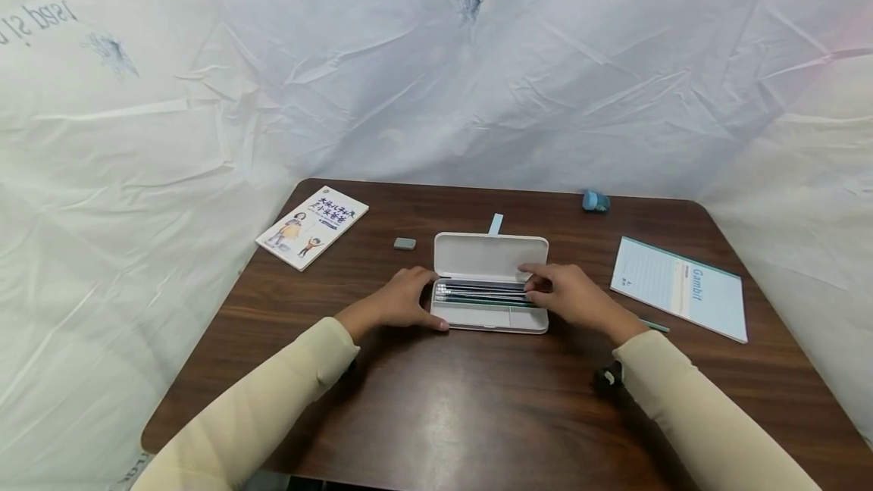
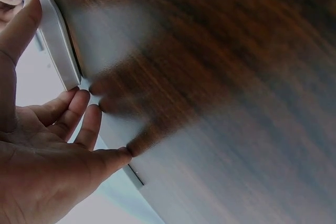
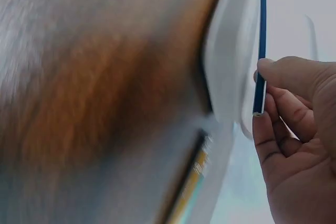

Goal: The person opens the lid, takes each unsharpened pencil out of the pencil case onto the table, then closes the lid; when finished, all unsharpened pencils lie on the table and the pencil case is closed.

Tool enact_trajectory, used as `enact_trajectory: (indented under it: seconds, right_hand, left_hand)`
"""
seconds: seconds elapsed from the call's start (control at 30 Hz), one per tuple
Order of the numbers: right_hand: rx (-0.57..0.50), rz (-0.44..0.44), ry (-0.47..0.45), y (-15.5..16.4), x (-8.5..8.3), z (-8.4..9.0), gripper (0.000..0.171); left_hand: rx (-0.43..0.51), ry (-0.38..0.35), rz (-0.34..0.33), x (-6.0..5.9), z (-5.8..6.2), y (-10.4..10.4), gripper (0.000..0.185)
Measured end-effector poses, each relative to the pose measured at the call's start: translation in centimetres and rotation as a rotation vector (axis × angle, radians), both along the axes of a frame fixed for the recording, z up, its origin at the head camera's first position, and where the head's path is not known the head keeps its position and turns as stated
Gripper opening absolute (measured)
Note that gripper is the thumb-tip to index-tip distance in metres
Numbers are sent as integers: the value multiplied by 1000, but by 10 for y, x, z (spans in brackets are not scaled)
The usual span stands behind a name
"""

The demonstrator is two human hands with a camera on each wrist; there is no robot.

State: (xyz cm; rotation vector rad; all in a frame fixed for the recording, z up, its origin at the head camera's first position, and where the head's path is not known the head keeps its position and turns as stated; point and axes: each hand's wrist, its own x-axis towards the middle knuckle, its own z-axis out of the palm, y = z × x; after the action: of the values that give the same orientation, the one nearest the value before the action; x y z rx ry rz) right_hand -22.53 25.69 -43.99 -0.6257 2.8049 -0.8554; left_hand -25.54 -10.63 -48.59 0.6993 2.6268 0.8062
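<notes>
Both hands flank the pencil case (image 1: 477, 317), right hand (image 1: 573, 295) pinching a pencil (image 3: 261, 51).

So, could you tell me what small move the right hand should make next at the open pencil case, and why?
Probably lift the blue pencil clear of the open pencil case. The right hand already pinches its end, and the left hand rests at the case's left end, seemingly steadying it, so a short upward lift looks safe.

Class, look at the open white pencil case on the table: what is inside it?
Inside the pencil case, a row of pencils lies lengthwise, and a shallow front tray looks empty. The right hand covers the pencils' right ends; the left hand rests at the case's left end.
</notes>
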Motion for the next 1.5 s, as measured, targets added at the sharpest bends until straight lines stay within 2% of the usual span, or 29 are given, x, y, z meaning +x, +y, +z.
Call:
enact_trajectory:
  seconds: [0.17, 0.33, 0.47, 0.73, 0.83, 1.0, 1.1, 1.3, 1.5]
  right_hand:
    - [-45, -90, 12, 32, 15, 14, 54]
    - [12, -170, 22, 73, 34, 19, 55]
    - [80, -229, 17, 103, 53, 14, 55]
    - [136, -305, 14, 147, 84, -3, 52]
    - [134, -307, 1, 153, 90, -8, 52]
    - [130, -319, -11, 155, 93, -15, 53]
    - [136, -314, -3, 154, 94, -17, 52]
    - [140, -294, 8, 152, 93, -18, 55]
    - [157, -279, 9, 151, 92, -17, 59]
  left_hand:
    - [9, 25, -11, -7, -11, -2, 113]
    - [22, 31, -22, -9, -12, -4, 124]
    - [43, 12, -17, -5, -8, -3, 118]
    - [-5, 36, -23, 5, 9, 1, 108]
    - [-11, 39, -24, 6, 10, 0, 107]
    - [23, 39, -7, -1, -7, -2, 120]
    - [27, 38, -10, -3, -11, -3, 125]
    - [23, 15, 6, -2, -8, -1, 107]
    - [1, 11, -3, 4, 5, 1, 107]
